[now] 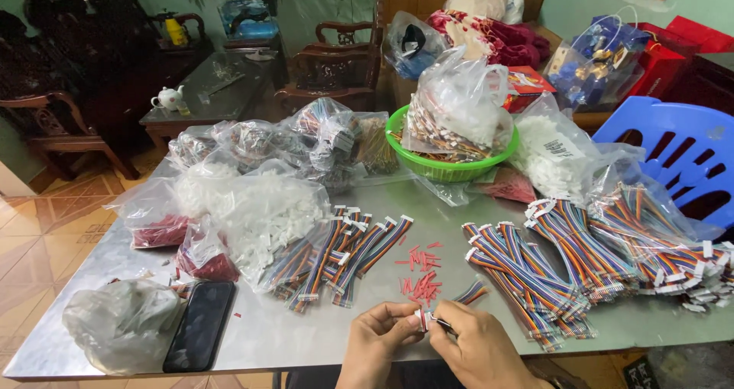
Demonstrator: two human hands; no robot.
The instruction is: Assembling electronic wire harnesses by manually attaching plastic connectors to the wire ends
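Hands meet at the near edge of the steel table (306, 335): the left hand (380, 335) pinches a small red-and-white connector piece (421, 318) between thumb and fingers, and the right hand (474, 347) closes on a thin dark tool (443, 326) whose tip touches that piece. One short rainbow ribbon cable (472, 292) lies just beyond the right hand. Between the hands and the table's middle sits a loose scatter of small red pieces (422, 270), too many and too small to count. Left of them is one fanned heap of finished rainbow cables (348, 255) with white plugs; right of them lie two larger bundles (535, 278), and further right a clear bag of more cables (657, 240). One black phone (200, 324) lies face up near the left front, beside a crumpled grey bag (118, 320). Two bags of red parts (164, 232) and one big bag of white parts (252, 205) rest behind it. One green basket (447, 167) holds a bag of cables at the back, and one blue plastic chair (677, 148) stands at the right.
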